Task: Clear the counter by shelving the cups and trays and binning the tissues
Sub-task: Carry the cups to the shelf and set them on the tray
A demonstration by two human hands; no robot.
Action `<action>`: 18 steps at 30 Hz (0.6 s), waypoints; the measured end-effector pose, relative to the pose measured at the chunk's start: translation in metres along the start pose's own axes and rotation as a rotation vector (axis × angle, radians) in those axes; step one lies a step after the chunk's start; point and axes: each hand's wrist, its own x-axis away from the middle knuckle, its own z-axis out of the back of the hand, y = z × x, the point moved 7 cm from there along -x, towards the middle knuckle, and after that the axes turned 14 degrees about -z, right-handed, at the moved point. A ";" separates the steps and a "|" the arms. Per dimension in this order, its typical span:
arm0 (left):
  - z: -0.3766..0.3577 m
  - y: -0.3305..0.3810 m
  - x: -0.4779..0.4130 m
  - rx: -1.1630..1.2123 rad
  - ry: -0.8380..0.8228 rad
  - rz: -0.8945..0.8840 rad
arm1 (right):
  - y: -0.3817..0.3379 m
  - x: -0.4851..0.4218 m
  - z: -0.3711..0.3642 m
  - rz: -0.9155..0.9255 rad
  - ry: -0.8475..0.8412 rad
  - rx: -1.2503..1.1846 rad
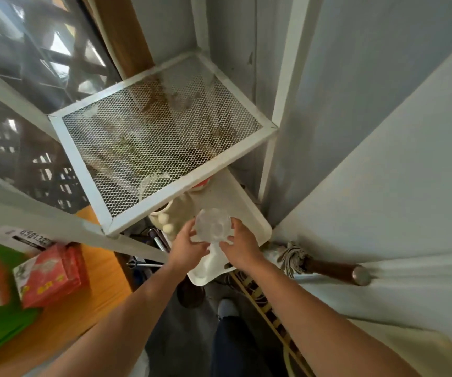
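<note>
Head cam, looking down at a white shelf unit in a corner. Both hands are on a clear plastic cup (213,225): left hand (188,247) cups its left side, right hand (242,247) its right, fingers curled round it, so it's held between the two, not resting on anything afaict. It hangs just over a white tray (257,216) on the lower shelf, under the mesh shelf (159,137), w/ a pale rounded container (170,216) right beside it.

Imo this is the cup-shelving step. Next move prob needs lowering it onto a bare bit of tray w/o knocking that container, then letting go. Red boxes (52,276) sit on the wood counter (97,289), so more's left to clear.
</note>
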 end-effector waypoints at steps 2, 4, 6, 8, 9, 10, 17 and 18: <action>-0.003 -0.008 -0.004 0.029 0.010 0.019 | 0.004 -0.005 -0.003 -0.005 -0.003 0.018; -0.004 -0.014 -0.006 0.058 0.012 0.042 | 0.007 -0.006 -0.005 -0.011 -0.012 0.033; -0.004 -0.016 -0.008 0.064 0.010 0.044 | 0.009 -0.005 -0.006 -0.011 -0.013 0.050; -0.003 -0.016 -0.008 0.050 0.008 0.039 | 0.009 -0.005 -0.005 -0.010 -0.009 0.068; -0.002 -0.015 -0.007 0.041 0.005 0.039 | 0.009 -0.004 -0.005 -0.011 -0.007 0.075; 0.000 -0.012 -0.005 0.032 0.001 0.040 | 0.007 -0.003 -0.004 -0.015 -0.003 0.080; 0.018 0.008 0.023 0.111 0.013 0.100 | 0.004 0.018 0.006 -0.108 -0.040 0.103; 0.023 0.011 0.029 0.118 0.003 0.101 | 0.004 0.023 0.008 -0.116 -0.036 0.128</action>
